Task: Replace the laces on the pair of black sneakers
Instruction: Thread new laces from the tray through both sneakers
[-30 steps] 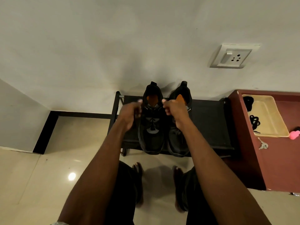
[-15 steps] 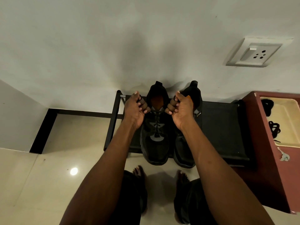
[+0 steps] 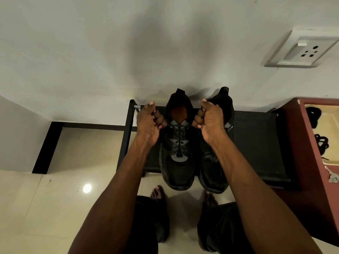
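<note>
**A:** Where are the sneakers?

**B:** Both stand side by side on the black shoe rack (image 3: 256,136), toes over its near edge and heels toward the wall. The left sneaker (image 3: 177,156) sits near the middle of the rack, its orange insole showing in the opening and a black lace (image 3: 178,136) crossing its eyelets. The right sneaker (image 3: 216,162) is just beside it, touching or nearly so, partly behind a forearm.

**A:** And the hands?

**B:** The left hand (image 3: 147,123) is over the rack just left of the left sneaker's collar, fingers curled into a fist, thumb up. The right hand (image 3: 211,118) is mirrored on the other side of that collar, in front of the right sneaker's heel, also curled tight. A thin dark strand runs from the top eyelets toward each fist, so each seems to grip a lace end (the ends inside the fingers are hidden, so I cannot be fully sure).

**A:** Anything around the rack?

**B:** Right of the rack, touching its end, stands a maroon cabinet (image 3: 300,143) with a cream tray (image 3: 330,118) on top holding bundles of black laces (image 3: 321,143); keys (image 3: 332,176) lie near the tray. Above the rack on the wall, off to the right, is a white socket plate (image 3: 300,52). Bare feet stand on the tile floor (image 3: 55,198) just before the rack.
</note>
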A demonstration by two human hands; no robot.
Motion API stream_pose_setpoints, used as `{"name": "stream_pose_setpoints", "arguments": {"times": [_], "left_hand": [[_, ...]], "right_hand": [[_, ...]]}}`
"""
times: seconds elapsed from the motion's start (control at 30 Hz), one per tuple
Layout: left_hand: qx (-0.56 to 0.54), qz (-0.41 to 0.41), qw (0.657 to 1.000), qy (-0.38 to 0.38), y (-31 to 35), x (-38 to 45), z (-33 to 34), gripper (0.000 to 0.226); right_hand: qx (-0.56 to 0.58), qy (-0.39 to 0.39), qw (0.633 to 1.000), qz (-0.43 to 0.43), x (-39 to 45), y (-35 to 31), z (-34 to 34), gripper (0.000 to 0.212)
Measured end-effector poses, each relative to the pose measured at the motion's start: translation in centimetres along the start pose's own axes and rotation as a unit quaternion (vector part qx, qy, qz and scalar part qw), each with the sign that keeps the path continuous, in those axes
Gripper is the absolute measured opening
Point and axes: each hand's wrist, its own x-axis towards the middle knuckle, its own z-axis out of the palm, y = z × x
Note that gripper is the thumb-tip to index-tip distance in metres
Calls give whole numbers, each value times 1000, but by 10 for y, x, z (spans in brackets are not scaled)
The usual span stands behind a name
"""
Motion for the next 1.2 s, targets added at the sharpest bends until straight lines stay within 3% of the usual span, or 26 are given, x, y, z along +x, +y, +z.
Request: {"name": "stream_pose_setpoints", "arguments": {"times": [0.2, 0.27, 0.3, 0.33, 0.4, 0.43, 0.47, 0.5, 0.57, 0.6, 0.67, 0.73, 0.8, 0.83, 0.9, 0.97, 1.0, 1.13, 1.2], "left_hand": [[34, 11, 999, 22, 7, -18, 14, 36], [141, 44, 988, 40, 16, -26, 22, 42], [253, 77, 962, 70, 21, -30, 24, 45], [385, 120, 908, 116, 25, -31, 21, 42], [578, 186, 772, 188, 32, -33, 12, 16], [610, 189, 742, 202, 34, -32, 6, 17], [616, 183, 744, 186, 35, -28, -1, 32], [598, 163, 771, 146, 38, -24, -4, 41], [562, 65, 824, 25, 43, -24, -1, 40], [564, 16, 825, -39, 43, -25, 1, 38], [594, -46, 792, -138, 46, -32, 3, 30], [637, -58, 744, -193, 45, -36, 0, 16], [665, -54, 715, -207, 46, -38, -3, 7], [659, -54, 721, -207, 47, -39, -4, 7], [594, -55, 775, -208, 48, -39, -2, 6], [495, -69, 840, -214, 49, -40, -1, 3], [473, -76, 851, -213, 50, -38, -2, 3], [573, -72, 794, -191, 51, -32, -8, 13], [556, -63, 809, -179, 50, -31, -9, 12]], "right_hand": [[-16, -24, 999, -38, -10, -1, 0, 38], [-137, 1, 986, -97, -18, -7, 5, 42], [-250, 41, 956, -146, -20, -10, 4, 44], [-361, 92, 904, -209, -20, -10, 0, 40], [-490, 165, 798, -308, -28, -10, -6, 7], [-525, 189, 755, -343, -29, -8, -9, 25], [-554, 179, 725, -369, -31, -6, -12, 45], [-576, 133, 714, -375, -32, -7, -13, 54], [-621, -2, 721, -307, -36, -10, -13, 48], [-657, -49, 711, -247, -36, -11, -13, 46], [-736, -93, 648, -174, -40, -11, -13, 37], [-768, -104, 607, -178, -39, -11, -16, 16], [-755, -116, 626, -156, -41, -16, -17, 17], [-738, -120, 648, -143, -40, -19, -18, 17], [-723, -130, 658, -162, -38, -19, -18, 12], [-750, -130, 619, -192, -37, -10, -16, 30], [-763, -132, 605, -185, -38, -7, -15, 39], [-782, -155, 587, -139, -41, -7, -9, 13], [-751, -187, 628, -89, -42, -12, -6, 25]]}}
